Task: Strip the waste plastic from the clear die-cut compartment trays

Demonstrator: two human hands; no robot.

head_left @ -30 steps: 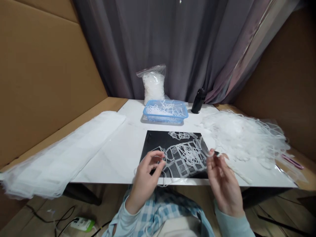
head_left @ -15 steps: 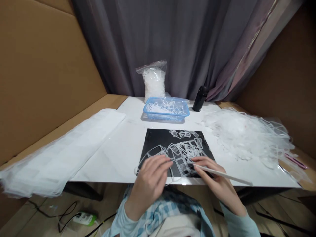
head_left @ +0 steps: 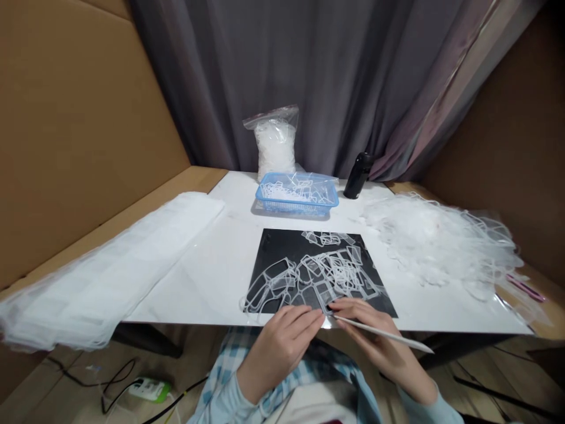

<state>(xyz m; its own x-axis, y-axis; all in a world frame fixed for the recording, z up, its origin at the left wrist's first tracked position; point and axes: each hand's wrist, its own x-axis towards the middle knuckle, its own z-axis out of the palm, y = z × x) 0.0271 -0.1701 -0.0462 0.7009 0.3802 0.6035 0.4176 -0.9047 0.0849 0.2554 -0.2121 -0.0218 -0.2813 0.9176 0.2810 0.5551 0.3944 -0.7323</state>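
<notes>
Both hands meet at the near edge of a black mat (head_left: 253, 297), fingertips close together. My left hand (head_left: 286, 341) has its fingers pressed together at the lower end of a translucent plastic frame sheet (head_left: 309, 292); the thumb is hidden. My right hand (head_left: 375, 333) is closed around a slim white stick-like tool (head_left: 392, 335), which points down to the right. The tool's working tip, near the left fingertips, is too small to make out. Whitish rectangular frames (head_left: 346, 274) lie heaped and overlapping on the mat, with a smaller group (head_left: 329, 238) at its far edge.
Behind the mat stands a blue basket (head_left: 298, 206) of white frames, with a filled zip bag (head_left: 276, 144) and black bottle (head_left: 358, 175) farther back. Stacked translucent sheets (head_left: 123, 265) lie left, tangled plastic pieces (head_left: 441, 241) right. A pink-handled tool (head_left: 525, 288) lies far right.
Both hands have moved down toward the table's near edge and closer together. The white tool has moved with the right hand, and more of the frames on the mat shows.
</notes>
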